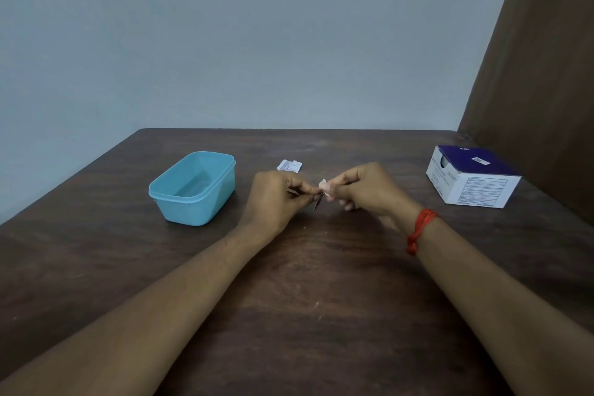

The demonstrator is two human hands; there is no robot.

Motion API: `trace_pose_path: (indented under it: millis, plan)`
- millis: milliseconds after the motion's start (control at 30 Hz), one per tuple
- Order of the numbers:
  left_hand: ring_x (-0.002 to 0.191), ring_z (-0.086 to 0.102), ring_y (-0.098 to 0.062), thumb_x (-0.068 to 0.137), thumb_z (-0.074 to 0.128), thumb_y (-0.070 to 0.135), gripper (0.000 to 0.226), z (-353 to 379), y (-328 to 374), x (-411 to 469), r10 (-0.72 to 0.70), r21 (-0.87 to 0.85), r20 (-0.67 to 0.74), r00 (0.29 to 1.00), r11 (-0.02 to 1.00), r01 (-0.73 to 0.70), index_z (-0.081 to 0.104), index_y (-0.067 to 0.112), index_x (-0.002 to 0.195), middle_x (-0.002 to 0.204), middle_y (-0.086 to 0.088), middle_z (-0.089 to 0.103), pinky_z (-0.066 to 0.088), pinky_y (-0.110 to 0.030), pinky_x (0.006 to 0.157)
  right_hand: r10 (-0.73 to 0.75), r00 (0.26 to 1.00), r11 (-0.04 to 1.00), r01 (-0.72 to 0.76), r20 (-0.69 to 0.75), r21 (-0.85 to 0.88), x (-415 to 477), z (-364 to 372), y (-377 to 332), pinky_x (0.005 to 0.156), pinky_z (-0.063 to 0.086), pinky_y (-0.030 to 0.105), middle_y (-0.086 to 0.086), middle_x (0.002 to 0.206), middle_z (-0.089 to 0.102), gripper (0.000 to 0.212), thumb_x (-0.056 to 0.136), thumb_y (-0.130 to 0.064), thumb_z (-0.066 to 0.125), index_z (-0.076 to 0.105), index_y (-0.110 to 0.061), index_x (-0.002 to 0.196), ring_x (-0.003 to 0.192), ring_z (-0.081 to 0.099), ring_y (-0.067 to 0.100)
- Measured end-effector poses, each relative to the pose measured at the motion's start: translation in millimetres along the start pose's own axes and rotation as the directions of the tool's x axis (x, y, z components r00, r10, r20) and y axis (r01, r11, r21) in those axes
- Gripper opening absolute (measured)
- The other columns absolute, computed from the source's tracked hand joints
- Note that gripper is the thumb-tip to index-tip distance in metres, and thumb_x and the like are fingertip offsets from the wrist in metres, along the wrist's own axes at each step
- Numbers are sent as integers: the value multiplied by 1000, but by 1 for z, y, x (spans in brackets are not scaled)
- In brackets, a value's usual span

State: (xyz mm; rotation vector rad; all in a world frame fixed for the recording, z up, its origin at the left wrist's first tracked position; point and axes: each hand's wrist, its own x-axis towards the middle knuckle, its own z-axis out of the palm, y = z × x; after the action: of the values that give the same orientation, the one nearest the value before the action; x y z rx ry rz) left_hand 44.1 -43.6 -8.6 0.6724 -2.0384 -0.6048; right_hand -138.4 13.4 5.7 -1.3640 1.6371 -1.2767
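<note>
A plain grey-blue wall stood behind a dark, matte wooden worktop (321, 283) with a worn grain. Above its middle, the left hand (276, 199) pinched a thin metal tool (317, 202) between thumb and curled fingers (302, 190), its dark tip slanting down towards the wood. The right hand (366, 193) gripped a small white pad (323, 184), soft and crumpled, right against the tool's upper end. It looked like a swab wiping the tool, though both were too small to be sure.

To do this well, the left hand needed to keep the tool steady while the right drew the pad along it in one direction, away from the point and clear of the fingertips.

A smooth, round-cornered blue plastic tub (193, 212) sat open well to the left. A flat torn paper sachet (289, 166) lay just beyond the hands. A white cardboard box (472, 186) with a purple top stood at the far right. A red thread (421, 228) circled the right wrist.
</note>
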Motion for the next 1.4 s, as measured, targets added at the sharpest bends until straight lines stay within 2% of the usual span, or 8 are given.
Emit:
trace_pose_path:
  millis: [267,500,633,733,933,1000,1200,1400]
  plan:
    - [57,70,-11,77,73,-19,28,-9,-3,5,-314,-418,107,943,847,329,68,8,70,61,-1,72,57,-21,59,-190,982,981,190,-21,41,-2,5,-5,54,45,18,8,72,71,12,77,-14,84,74,-18,72,55,52,5]
    - [65,75,-20,79,65,-27,36,-15,-9,8,-357,-571,269,895,689,446,52,6,69,64,-11,71,59,-29,57,-325,944,933,330,56,-144,1,1,-10,73,58,33,-3,85,78,16,77,-13,85,76,-26,75,75,70,11]
    - [61,71,-15,74,78,-17,38,-11,-6,5,-274,-413,149,950,856,312,51,9,65,60,-4,67,57,-27,57,-256,966,947,255,24,-196,2,3,-6,70,58,33,1,79,78,15,77,-18,85,75,-27,70,70,68,13]
    - [61,65,-30,74,83,-5,39,-7,-2,4,-88,-159,79,993,982,100,50,13,64,63,-11,65,53,-37,60,-90,996,994,91,16,-56,-1,6,0,53,52,24,2,65,73,14,80,-21,84,75,-13,72,53,57,8]
    - [62,57,-11,78,80,-1,36,-6,0,5,170,78,67,983,982,-175,53,20,66,64,5,60,45,-13,59,-11,999,999,9,33,46,-1,2,0,48,50,18,1,62,71,17,81,-20,82,72,-10,71,49,57,3]
    - [67,63,-13,78,82,0,36,-6,-2,6,156,70,46,987,985,-159,54,20,67,67,4,63,52,-21,63,-37,999,999,36,22,22,-2,4,-1,49,49,19,0,62,71,18,82,-19,81,71,-11,71,50,56,5]
    - [75,73,-27,76,77,-15,36,-8,-7,9,-217,-321,55,975,921,223,56,14,73,83,-30,69,60,-40,72,-168,985,986,167,38,10,-6,5,-11,54,49,18,-2,67,71,8,87,-16,76,74,-12,81,60,61,4]
    - [69,74,-23,74,81,-2,25,-6,0,7,-292,-624,169,942,708,331,69,17,86,78,-12,76,61,-33,65,-27,997,899,-7,71,439,-8,6,-18,55,51,19,2,69,71,12,89,-16,70,72,-7,82,58,58,8]
